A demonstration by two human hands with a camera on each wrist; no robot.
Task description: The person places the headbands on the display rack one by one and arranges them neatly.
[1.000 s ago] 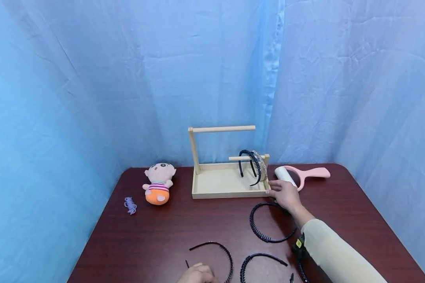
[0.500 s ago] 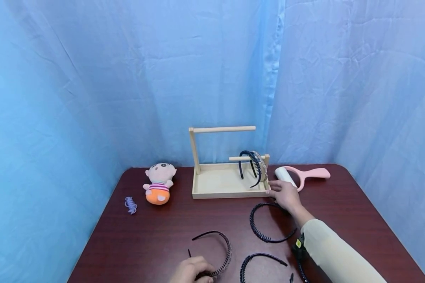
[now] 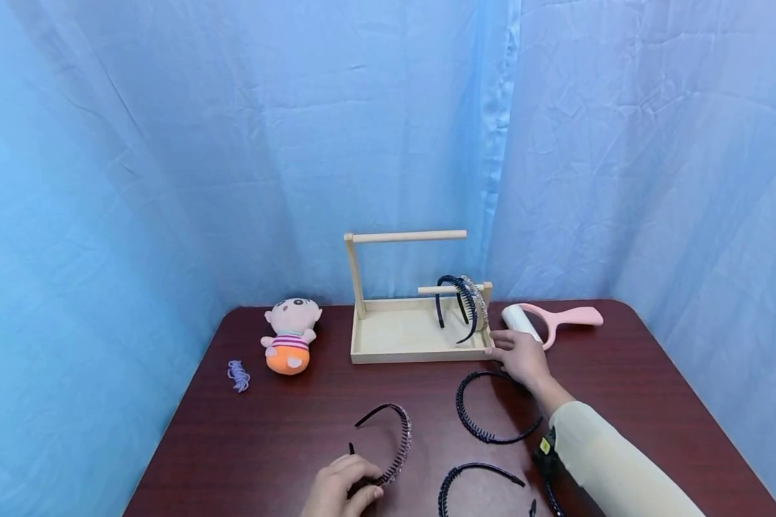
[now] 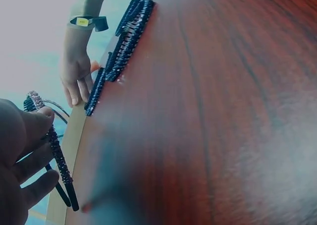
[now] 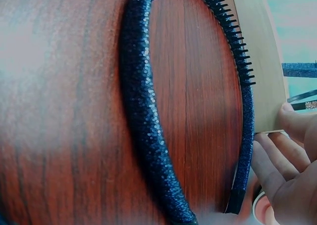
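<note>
Between thumb and fingers, my left hand (image 3: 338, 490) holds a glittery toothed headband (image 3: 406, 436) at its near part, over the front of the table. In the left wrist view the thumb and fingers close round this same headband (image 4: 60, 160). My right hand (image 3: 520, 357) grips the front right corner of a wooden headband rack (image 3: 420, 355), thumb at the rim and fingers at the end wall. On the rack's lower bar hang a dark toothed headband (image 3: 470, 309) and a sparkly one (image 3: 483, 305). The right wrist view shows a dark glittery headband (image 5: 136, 81) below the right hand.
Black headbands lie on the table (image 3: 284, 431), one beneath the right wrist (image 3: 462, 409) and another at the front (image 3: 445, 492). A plush doll (image 3: 289, 337) and purple cord (image 3: 238, 375) are at left. A pink-handled lint roller (image 3: 572, 316) is at back right.
My left hand has taken hold of the glittery headband and moved it forward and slightly left, turning it more upright. The right hand stays at the rack's corner.
</note>
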